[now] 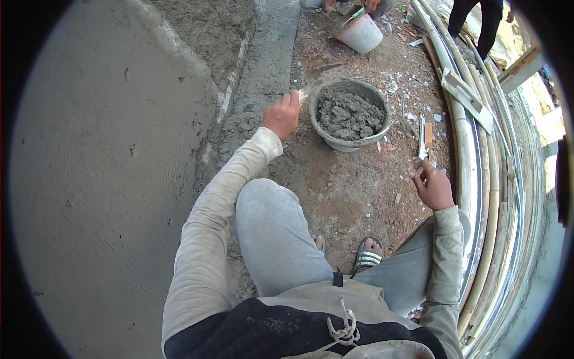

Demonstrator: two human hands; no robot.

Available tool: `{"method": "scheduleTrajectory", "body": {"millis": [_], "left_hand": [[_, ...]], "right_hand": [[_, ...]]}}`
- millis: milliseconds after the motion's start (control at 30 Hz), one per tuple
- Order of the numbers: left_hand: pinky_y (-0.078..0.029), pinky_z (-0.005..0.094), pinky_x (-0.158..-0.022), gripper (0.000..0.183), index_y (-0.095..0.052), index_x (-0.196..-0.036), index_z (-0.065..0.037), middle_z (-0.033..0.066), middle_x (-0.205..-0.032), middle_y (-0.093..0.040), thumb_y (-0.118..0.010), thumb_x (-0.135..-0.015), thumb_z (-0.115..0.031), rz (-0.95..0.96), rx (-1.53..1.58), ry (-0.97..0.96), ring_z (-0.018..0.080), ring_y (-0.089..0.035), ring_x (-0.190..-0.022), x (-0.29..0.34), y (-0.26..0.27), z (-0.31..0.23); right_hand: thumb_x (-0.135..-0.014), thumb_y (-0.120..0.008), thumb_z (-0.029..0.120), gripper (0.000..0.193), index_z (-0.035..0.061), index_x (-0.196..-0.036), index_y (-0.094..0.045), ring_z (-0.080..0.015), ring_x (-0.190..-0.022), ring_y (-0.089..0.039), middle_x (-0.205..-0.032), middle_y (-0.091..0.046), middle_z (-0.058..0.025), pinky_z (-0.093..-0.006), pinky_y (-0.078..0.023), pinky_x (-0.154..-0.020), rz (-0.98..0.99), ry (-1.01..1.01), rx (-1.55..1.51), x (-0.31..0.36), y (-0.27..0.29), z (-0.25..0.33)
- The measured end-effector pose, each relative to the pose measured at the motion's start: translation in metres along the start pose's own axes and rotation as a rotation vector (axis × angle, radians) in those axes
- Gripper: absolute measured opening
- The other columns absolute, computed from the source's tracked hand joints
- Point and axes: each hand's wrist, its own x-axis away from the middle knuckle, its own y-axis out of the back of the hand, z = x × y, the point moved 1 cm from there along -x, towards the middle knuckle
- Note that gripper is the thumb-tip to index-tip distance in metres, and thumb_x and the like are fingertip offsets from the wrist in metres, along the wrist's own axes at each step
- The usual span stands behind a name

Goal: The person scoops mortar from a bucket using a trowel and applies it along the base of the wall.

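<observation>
My left hand (282,115) is closed in a fist beside the left rim of a bucket (349,145). A blurred pale piece (305,94) shows at its fingertips, too unclear to name. Lumpy grey mortar (350,115) fills much of the bucket, which stands on the ground in front of me. My right hand (434,188) hangs above the ground by my right knee, its fingers curled in. Whether it pinches something small is hidden. Just beyond its fingertips lie a thin whitish strip (422,137) and an orange-brown block (429,135).
Smooth grey plaster or concrete (107,179) spreads along my left, with a rougher band (206,30) farther off. Bamboo poles and pipes (478,149) line the right side. Ahead, another person's hands are at a tilted whitish bucket (362,35); dark-trousered legs (478,24) stand far right.
</observation>
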Motion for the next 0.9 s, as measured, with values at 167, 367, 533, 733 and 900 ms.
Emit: {"method": "scheduleTrajectory", "body": {"millis": [167, 367, 533, 733, 900], "left_hand": [[-0.051, 0.0375, -0.054, 0.030, -0.061, -0.093, -0.006, 0.0108, -0.065, -0.062, -0.056, -0.093, -0.035, 0.009, 0.304, 0.490, 0.0272, -0.064, -0.061, 0.061, -0.003, 0.068], [-0.048, 0.0355, -0.057, 0.051, -0.065, -0.078, -0.002, 0.0117, -0.063, -0.062, -0.058, -0.090, -0.052, 0.355, 0.934, 1.041, 0.0175, -0.059, -0.051, 0.300, -0.053, 0.074], [-0.045, 0.0343, -0.046, 0.050, -0.068, -0.078, -0.003, 0.0098, -0.063, -0.062, -0.061, -0.089, -0.051, 0.333, 0.937, 1.268, 0.0169, -0.055, -0.045, 0.376, -0.045, 0.089], [-0.041, 0.0311, -0.040, 0.041, -0.067, -0.089, -0.001, 0.0063, -0.068, -0.062, -0.066, -0.088, -0.042, 0.326, 0.864, 1.734, 0.0143, -0.053, -0.046, 0.340, -0.030, 0.147], [-0.040, 0.0318, -0.037, 0.044, -0.063, -0.081, -0.001, 0.0069, -0.065, -0.061, -0.064, -0.089, -0.045, 0.166, 0.911, 1.790, 0.0155, -0.052, -0.042, 0.316, -0.049, 0.149]], "right_hand": [[-0.087, -0.067, 0.023, 0.023, 0.0068, -0.101, -0.058, -0.0314, -0.057, -0.061, -0.063, -0.062, -0.0115, -0.0415, -0.045, -0.054, 0.020, -0.010, -0.107, 0.001, 0.006, 0.014], [-0.089, -0.065, 0.020, 0.021, 0.0056, -0.103, -0.058, -0.0303, -0.053, -0.058, -0.060, -0.059, -0.0116, -0.0416, -0.040, -0.051, 0.044, 0.019, -0.101, -0.003, 0.000, 0.004], [-0.090, -0.065, 0.018, 0.020, 0.0032, -0.102, -0.057, -0.0255, -0.045, -0.052, -0.053, -0.054, -0.0109, -0.0380, -0.035, -0.046, 0.016, 0.121, -0.102, -0.008, -0.011, 0.002], [-0.089, -0.065, 0.018, 0.020, 0.0052, -0.102, -0.058, -0.0292, -0.052, -0.057, -0.059, -0.058, -0.0127, -0.0397, -0.040, -0.051, 0.108, 0.001, -0.112, -0.007, -0.004, 0.011], [-0.089, -0.066, 0.018, 0.019, 0.0051, -0.101, -0.057, -0.0266, -0.049, -0.056, -0.056, -0.057, -0.0114, -0.0383, -0.039, -0.050, 0.074, -0.022, -0.121, 0.003, 0.000, 0.006]]}}
